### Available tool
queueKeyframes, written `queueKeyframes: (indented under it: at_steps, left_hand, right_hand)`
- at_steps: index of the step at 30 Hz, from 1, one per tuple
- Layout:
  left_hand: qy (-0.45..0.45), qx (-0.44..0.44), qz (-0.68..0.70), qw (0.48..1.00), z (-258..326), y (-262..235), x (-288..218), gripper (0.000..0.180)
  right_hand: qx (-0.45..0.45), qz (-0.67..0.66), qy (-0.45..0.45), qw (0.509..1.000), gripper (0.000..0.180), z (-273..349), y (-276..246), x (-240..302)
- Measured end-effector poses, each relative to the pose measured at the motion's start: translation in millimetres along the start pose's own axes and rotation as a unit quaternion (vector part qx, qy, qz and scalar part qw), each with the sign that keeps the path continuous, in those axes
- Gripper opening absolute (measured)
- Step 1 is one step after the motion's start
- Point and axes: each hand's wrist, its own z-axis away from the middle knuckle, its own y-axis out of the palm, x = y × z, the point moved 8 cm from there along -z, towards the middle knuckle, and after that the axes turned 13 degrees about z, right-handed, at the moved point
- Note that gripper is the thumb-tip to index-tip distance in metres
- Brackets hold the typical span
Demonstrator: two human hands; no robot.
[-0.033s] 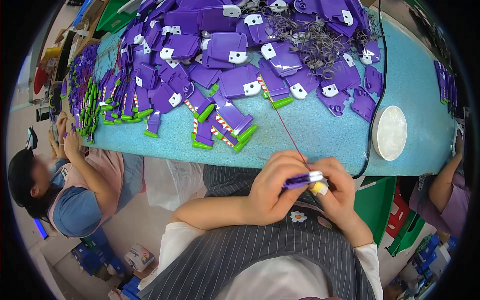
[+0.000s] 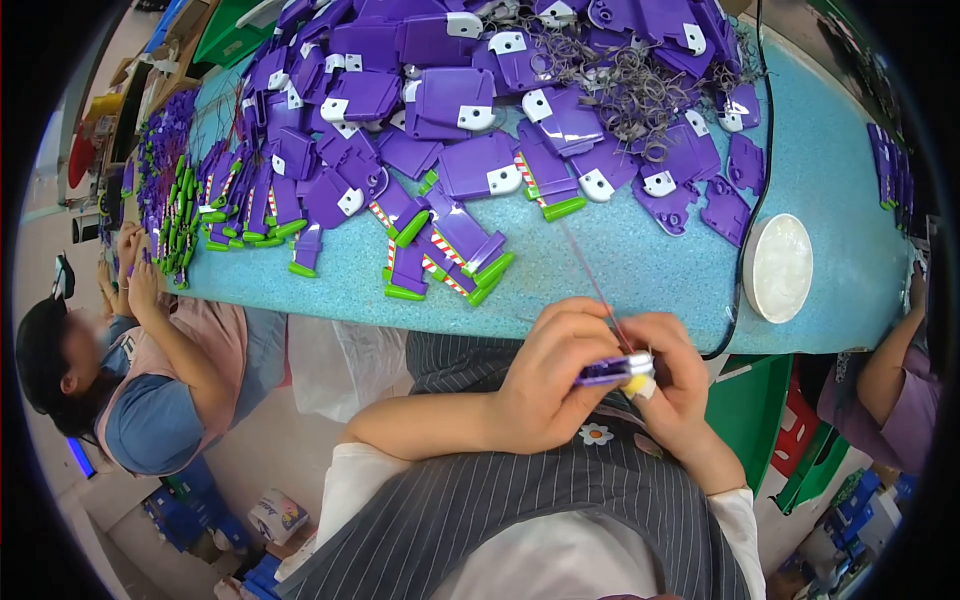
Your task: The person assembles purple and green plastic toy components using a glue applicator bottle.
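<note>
- Nothing has visibly moved since the earlier frame; both hands stay together near the body.
- The blue counter (image 2: 640, 270) carries a far heap of purple parts (image 2: 450, 110).
- Left hand (image 2: 545, 385) and right hand (image 2: 675, 385) each have a closed grip on the small purple piece (image 2: 610, 371), held just below the counter's near edge.
- It looks light, stiff and smooth; pinching its flat sides seems safest.

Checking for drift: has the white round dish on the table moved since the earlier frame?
No. The white round dish sits in the same spot beside the black cable near the table edge.
</note>
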Motion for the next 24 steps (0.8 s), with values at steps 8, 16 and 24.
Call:
queueKeyframes:
  at_steps: [8, 16, 24]
  left_hand:
    - [0.056, 0.094, -0.128, 0.986, -3, 19, -25, 0.028]
    - [0.026, 0.187, -0.191, 0.963, -2, 22, -34, 0.021]
    - [-0.164, 0.143, 0.037, 0.975, -8, 5, 0, 0.022]
  right_hand:
    - [0.039, -0.157, -0.120, 0.980, 0.027, -1, -12, 14]
    - [0.173, -0.236, 0.120, 0.949, 0.037, -6, -9, 13]
    - [0.020, -0.172, 0.021, 0.985, 0.033, 0, -11, 7]
